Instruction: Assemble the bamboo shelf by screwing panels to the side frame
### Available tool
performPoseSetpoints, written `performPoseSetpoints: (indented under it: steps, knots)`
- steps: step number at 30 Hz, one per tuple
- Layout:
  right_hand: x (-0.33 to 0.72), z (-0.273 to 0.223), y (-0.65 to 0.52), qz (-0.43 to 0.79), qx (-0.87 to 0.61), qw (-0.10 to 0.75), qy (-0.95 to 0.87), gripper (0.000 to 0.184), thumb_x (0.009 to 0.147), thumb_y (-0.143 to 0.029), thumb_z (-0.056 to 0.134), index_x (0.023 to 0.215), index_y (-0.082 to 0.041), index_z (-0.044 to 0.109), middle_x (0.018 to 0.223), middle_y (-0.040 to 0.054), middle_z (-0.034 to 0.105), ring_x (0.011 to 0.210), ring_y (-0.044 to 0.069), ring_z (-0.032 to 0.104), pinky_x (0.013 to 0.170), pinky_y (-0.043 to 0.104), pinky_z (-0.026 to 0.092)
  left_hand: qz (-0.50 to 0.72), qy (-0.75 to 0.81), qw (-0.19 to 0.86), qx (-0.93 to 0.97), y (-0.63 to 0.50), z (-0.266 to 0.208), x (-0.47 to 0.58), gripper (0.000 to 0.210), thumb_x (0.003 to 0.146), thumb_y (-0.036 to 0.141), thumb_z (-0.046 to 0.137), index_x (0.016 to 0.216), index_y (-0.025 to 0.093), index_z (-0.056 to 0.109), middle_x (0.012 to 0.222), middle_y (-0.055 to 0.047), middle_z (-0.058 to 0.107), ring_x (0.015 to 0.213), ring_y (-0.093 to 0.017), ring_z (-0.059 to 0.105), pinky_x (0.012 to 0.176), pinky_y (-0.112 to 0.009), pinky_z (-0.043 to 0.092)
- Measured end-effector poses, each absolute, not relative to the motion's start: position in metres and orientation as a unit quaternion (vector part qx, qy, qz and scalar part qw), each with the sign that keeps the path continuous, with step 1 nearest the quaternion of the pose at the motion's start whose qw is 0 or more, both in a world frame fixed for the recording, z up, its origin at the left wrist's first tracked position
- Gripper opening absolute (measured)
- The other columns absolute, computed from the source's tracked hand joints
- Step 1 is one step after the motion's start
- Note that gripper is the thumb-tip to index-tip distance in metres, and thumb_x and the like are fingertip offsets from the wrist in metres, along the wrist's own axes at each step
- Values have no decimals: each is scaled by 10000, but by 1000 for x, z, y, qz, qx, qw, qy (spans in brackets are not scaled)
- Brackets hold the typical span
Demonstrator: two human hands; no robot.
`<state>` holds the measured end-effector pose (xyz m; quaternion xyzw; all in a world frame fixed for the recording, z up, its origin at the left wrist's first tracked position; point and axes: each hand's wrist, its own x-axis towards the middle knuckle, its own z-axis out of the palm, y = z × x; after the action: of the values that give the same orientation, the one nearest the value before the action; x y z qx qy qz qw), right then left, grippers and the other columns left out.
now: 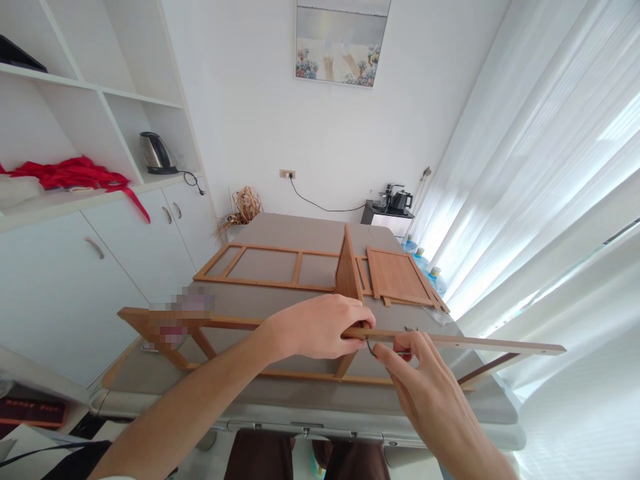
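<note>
A wooden frame (pixel 490 343) stands on its long edge near the front of the table. My left hand (pixel 317 327) is closed around its top rail, where an upright wooden panel (pixel 349 270) meets it. Just right of there, my right hand (pixel 425 377) pinches a thin bent metal hex key (pixel 371 348). The key's short end meets the near face of the rail; its tip is hidden. Some small metal pieces (pixel 411 329) show behind the rail near my right fingers.
A ladder-like wooden frame (pixel 270 285) lies flat farther back on the grey table (pixel 300 230). Flat wooden panels (pixel 400 272) are stacked at the right, beside a clear plastic bag (pixel 439 316). Water bottles (pixel 421 259) stand beyond the right edge. White cabinets (pixel 120 253) line the left.
</note>
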<state>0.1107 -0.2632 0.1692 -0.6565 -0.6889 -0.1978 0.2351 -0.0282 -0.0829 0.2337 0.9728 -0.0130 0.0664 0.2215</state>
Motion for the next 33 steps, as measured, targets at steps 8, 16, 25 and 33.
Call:
performPoseSetpoints:
  steps: [8,16,25,33]
  knots:
    - [105,187,-270,-245,-660,127,-699,474,800,24,355,1129,-223,592,978,90,496,824,195,489,628,281,425,64,-9,211,975,-83,233,-28,101,899,258,596,976,194,613,980,-26,668,854,-170,612,707,-269,413]
    - [107,196,-270,-234,-651,101,-715,510,764,47,354,1122,-230,589,987,90,518,835,210,513,652,306,431,61,-9,209,976,-83,234,-29,87,895,262,597,953,198,603,974,-26,666,861,-175,617,702,-273,412]
    - [110,193,-266,-207,-644,148,-721,438,803,39,369,1075,-230,582,925,62,486,781,173,491,620,259,395,72,-15,206,976,-82,232,-29,125,889,271,607,990,197,608,997,-27,671,866,-174,618,703,-276,413]
    - [108,202,-267,-261,-627,84,-729,486,766,62,366,1092,-221,588,928,78,511,774,199,484,623,303,363,74,-19,199,977,-82,232,-28,120,887,268,603,984,197,609,971,-24,675,855,-174,620,695,-269,407]
